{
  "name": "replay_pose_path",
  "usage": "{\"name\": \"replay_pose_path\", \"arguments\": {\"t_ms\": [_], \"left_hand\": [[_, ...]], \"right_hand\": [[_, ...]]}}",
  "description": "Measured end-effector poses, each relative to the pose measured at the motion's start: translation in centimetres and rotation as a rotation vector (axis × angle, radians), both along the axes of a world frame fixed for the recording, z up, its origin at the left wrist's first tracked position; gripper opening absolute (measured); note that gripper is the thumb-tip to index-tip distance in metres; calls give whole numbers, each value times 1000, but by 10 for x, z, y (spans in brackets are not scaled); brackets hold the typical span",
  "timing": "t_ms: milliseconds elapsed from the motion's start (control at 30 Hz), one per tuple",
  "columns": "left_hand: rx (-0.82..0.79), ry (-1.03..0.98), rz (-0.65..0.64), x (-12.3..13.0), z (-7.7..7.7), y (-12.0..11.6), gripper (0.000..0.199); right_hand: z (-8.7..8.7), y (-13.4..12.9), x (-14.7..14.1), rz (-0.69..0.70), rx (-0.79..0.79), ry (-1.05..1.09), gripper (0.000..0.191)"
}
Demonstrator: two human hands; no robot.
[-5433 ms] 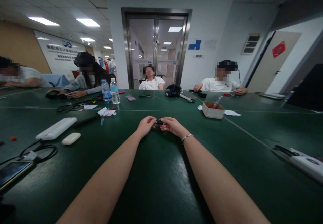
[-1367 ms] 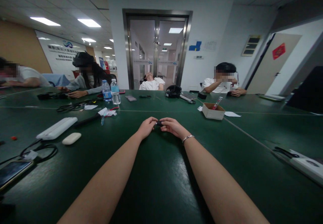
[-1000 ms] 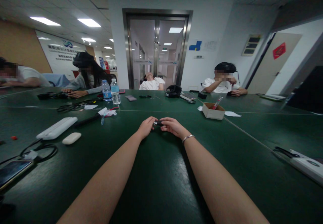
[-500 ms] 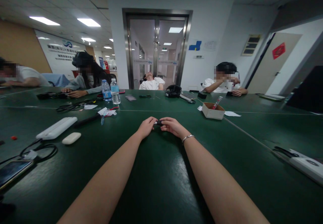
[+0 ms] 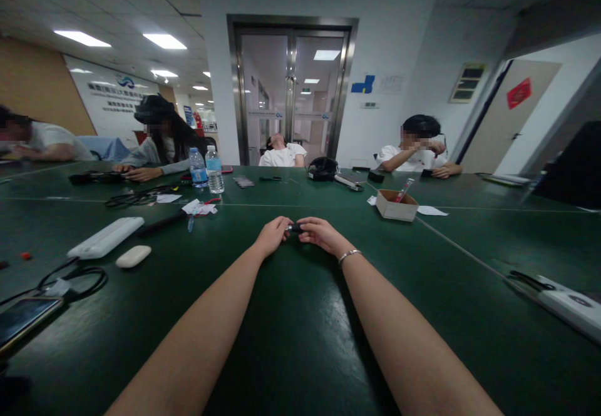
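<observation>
Over the dark green table [image 5: 300,316], a small black stick-shaped object with a silvery end [image 5: 294,228] spans the gap between my two hands. My left hand [image 5: 273,236] pinches its silvery left end between thumb and fingertips. Wearing a bracelet at the wrist, my right hand [image 5: 322,236] closes its fingers on the black right end. The fingers cover both ends, and the thing is too small to name exactly.
To the left lie a white power bank [image 5: 107,238], a white oval case [image 5: 134,256], a phone [image 5: 25,319] and cables. Farther off stand two water bottles [image 5: 215,171]. A small open box [image 5: 397,206] is ahead right. Several people sit around the table.
</observation>
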State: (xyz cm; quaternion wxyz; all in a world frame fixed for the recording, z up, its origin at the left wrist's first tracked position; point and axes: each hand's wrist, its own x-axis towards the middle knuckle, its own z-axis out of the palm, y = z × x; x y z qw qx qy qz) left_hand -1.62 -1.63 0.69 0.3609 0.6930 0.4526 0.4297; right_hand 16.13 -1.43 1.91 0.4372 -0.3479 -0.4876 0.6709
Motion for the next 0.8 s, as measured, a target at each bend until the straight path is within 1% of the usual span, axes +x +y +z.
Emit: {"name": "replay_pose_path", "arguments": {"t_ms": [167, 300, 433, 600, 700, 800], "left_hand": [[-1, -51, 35, 0, -1, 1, 24], [6, -58, 28, -2, -5, 5, 23], [15, -62, -9, -2, -8, 7, 29], [8, -27, 8, -2, -4, 3, 34], [16, -41, 24, -2, -1, 1, 28], [19, -48, 24, -3, -1, 1, 28]], "right_hand": [[0, 0, 0, 3, 2, 11, 19], [2, 0, 0, -3, -10, 5, 19], [3, -2, -1, -3, -13, 5, 19], [3, -3, -1, -10, -16, -7, 19], [3, -2, -1, -5, -13, -1, 17], [2, -2, 0, -3, -10, -2, 17]]}}
